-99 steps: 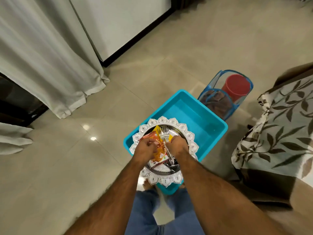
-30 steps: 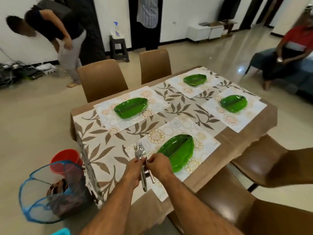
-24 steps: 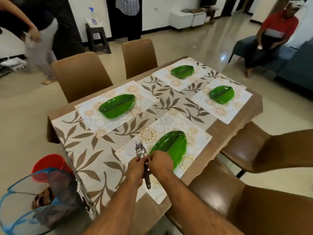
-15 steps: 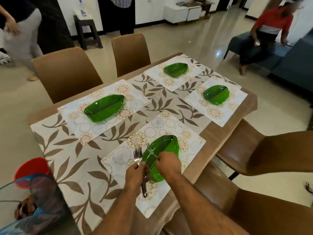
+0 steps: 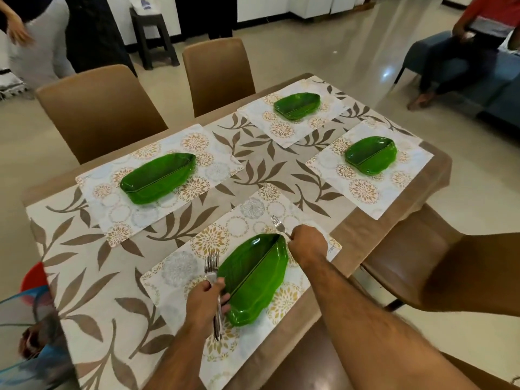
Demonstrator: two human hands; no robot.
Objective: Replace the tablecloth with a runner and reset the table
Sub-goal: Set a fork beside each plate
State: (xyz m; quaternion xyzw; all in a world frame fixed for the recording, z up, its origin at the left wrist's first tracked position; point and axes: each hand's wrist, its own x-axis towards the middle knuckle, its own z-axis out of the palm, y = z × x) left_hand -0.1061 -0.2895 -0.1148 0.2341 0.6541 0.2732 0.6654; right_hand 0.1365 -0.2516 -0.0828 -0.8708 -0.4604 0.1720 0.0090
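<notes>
A leaf-patterned runner [image 5: 264, 170] lies along the brown table [image 5: 439, 170], with several floral placemats on it, each bearing a green leaf-shaped plate. At the nearest plate [image 5: 253, 277], my left hand [image 5: 204, 302] grips a bunch of forks [image 5: 211, 266] just left of the plate, tines pointing away. My right hand [image 5: 305, 243] pinches the handle of a single fork [image 5: 277, 222] to the right of the plate, over the nearest placemat [image 5: 180, 266].
Brown chairs stand along the far side [image 5: 98, 108] and at my right [image 5: 439, 266]. A blue mesh basket [image 5: 31, 347] with a red cup [image 5: 32, 280] sits at the lower left. People stand at the back left and one sits on a blue sofa [image 5: 501, 88].
My right hand drew one fork from the bunch and carried it across the plate to its right side. My left hand kept the other forks left of the plate. The view moved closer.
</notes>
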